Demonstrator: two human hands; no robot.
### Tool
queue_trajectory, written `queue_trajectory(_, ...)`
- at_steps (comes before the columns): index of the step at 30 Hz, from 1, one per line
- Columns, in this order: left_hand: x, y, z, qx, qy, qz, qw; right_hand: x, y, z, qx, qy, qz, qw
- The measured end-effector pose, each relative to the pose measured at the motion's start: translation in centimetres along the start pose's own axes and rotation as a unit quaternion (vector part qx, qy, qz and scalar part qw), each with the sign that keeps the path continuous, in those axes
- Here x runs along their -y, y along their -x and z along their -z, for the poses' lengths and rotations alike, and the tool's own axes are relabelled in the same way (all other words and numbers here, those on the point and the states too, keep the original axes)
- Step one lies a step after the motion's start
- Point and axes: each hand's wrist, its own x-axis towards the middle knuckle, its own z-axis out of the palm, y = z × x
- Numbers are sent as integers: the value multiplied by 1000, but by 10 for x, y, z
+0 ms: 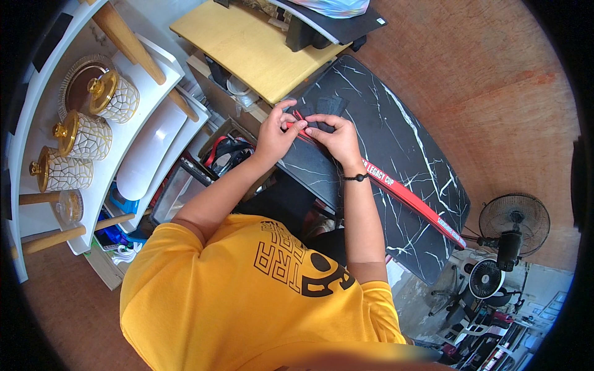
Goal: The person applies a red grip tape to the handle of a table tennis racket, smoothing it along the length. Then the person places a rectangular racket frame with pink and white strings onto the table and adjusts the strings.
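Note:
A long red strap with white print, lanyard-like, runs across the black marble-patterned table from its right edge toward my hands. My left hand pinches the red end of the strap between thumb and forefinger, other fingers curled or raised. Beside it, my right hand is closed with thumb and fingertips at the same end, its wrist wearing a black bracelet. Dark folded fabric lies on the table just beyond my fingers. The exact join between my fingertips is too small to make out.
To the left, a white shelf holds gold-lidded patterned jars. A yellow wooden tabletop adjoins the black table at the back. An open box of items sits left of my forearm. Fans stand at the far right.

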Motion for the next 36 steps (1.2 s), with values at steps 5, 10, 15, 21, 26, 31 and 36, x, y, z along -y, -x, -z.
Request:
queue_trajectory(5,-4,1,0,2,15,-3,1000,2,0,0,-6,-4,7,1000)
queue_trajectory(10,-5,1,0,0,-13,-4,1000,3,1,0,-3,-11,-5,1000)
queue_trajectory(15,-2,1,0,0,6,-1,1000,5,0,1,-2,-20,-6,1000)
queue_trajectory(21,0,1,1,1,-24,-9,1000,6,1,2,-3,-20,-7,1000)
queue_trajectory(26,-2,1,2,9,-13,-9,1000,0,-1,-2,-16,-33,27,999)
queue_trajectory(31,-3,1,2,10,2,3,1000,1,0,1,10,-3,-10,1000)
queue_trajectory(36,0,-1,3,8,35,25,999,5,0,2,10,-1,-8,1000)
